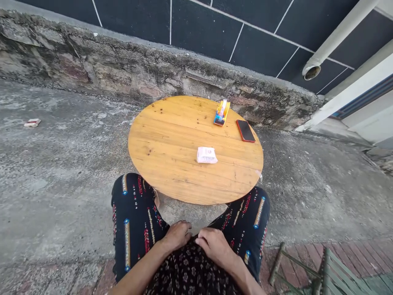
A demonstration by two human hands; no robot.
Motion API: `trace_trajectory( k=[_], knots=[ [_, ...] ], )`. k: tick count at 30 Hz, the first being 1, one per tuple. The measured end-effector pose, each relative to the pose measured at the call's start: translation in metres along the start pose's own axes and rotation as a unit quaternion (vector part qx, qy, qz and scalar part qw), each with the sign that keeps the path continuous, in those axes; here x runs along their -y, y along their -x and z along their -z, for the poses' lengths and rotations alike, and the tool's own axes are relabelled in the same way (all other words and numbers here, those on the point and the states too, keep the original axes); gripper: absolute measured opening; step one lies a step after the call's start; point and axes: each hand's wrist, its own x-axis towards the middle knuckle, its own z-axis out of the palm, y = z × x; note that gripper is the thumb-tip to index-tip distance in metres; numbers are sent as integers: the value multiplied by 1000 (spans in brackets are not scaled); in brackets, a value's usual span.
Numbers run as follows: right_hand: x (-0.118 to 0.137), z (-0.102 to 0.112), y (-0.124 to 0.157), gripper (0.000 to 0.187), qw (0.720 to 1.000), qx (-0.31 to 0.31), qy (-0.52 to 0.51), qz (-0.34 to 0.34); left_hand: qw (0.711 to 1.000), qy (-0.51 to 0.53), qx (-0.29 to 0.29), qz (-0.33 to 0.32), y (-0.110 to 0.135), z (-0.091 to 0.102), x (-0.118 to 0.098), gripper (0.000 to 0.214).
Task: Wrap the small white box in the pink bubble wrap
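My left hand [178, 235] rests at my lap by the hem of a dark floral top [184, 266], its fingers loosely bent and the thumb apart, with nothing seen in it. Close beside it, my right hand [213, 245] lies at the same hem with fingers curled inward. Whatever those fingers hold, if anything, is hidden. Before my knees stands a round wooden table [166, 164]. A small white-pink plastic packet [206, 155] lies near its middle. Farther back are a yellow and blue tape dispenser [222, 112] and a phone in a red case [245, 130].
A low stone ledge [123, 71] and a dark tiled wall [202, 28] rise behind the table. A pipe [334, 41] comes down at the upper right. A slatted chair [325, 266] stands at the lower right. A small carton [32, 122] lies on the concrete at left.
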Motion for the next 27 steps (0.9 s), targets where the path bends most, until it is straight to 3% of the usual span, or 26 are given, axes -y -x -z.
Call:
trace_trajectory(
  k=[3, 7, 10, 14, 19, 22, 27],
  knots=[
    [16, 21, 9, 20, 998, -41, -27, 43, 1000, 20, -13, -17, 8, 6, -5, 20],
    [31, 64, 20, 19, 985, -93, -106, 99, 997, 60, -35, -39, 33, 23, -21, 19],
    [27, 103, 22, 15, 971, -135, -160, 119, 992, 94, -63, -55, 58, 48, -39, 20],
    [6, 150, 6, 11, 953, -237, -162, 100, 961, 196, -164, -104, 70, 91, -61, 21],
    [-19, 195, -38, 6, 922, -342, -136, 121, 915, 212, -328, -99, 40, 146, -78, 19],
    [-29, 213, -71, 6, 906, -370, -122, 162, 888, 172, -415, -92, 15, 174, -86, 17],
    [-39, 231, -121, 12, 898, -363, -104, 225, 867, 140, -471, -80, -31, 204, -87, 28]
  ],
)
